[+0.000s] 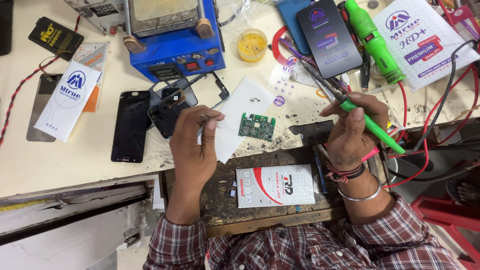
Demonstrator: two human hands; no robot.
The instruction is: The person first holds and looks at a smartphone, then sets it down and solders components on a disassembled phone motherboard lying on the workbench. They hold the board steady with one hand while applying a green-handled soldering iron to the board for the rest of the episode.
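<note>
The left hand (192, 137) pinches slim tweezers (210, 118) at the edge of a white sheet (235, 117), the green circuit board (256, 127) lying just beyond the tips with bare paper around it. The right hand (352, 131) is closed around a green soldering iron (372, 127), whose tip points up toward a dark phone package (327, 36). A phone frame (167, 112) crowds the left grip, and red wires (425, 145) trail beside the right.
</note>
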